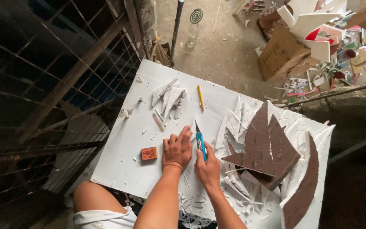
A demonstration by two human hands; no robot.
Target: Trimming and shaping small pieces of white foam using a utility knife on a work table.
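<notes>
Your left hand [177, 149] lies flat, palm down, on the white board [128, 140], fingers spread and pointing to the far side. It closes on nothing; in my judgement it presses the sheet down so it cannot shift under the blade. Whether a separate small piece lies under the palm, I cannot tell.

Your right hand [207, 167] is closed in a fist round the blue knife [199, 142], just right of the left hand and almost touching it. The blade tip points to the far side and meets the board beside your left fingertips (close enough to warrant care).

White offcuts [169, 98] are heaped at the far side, with a yellow pencil [200, 97] just right of them, both clear of the cutting line. A small orange box [149, 153] sits just left of your left hand. Brown-faced pieces [265, 146] are stacked to the right, a curved one [303, 188] nearer. More scraps lie near your wrists.
</notes>
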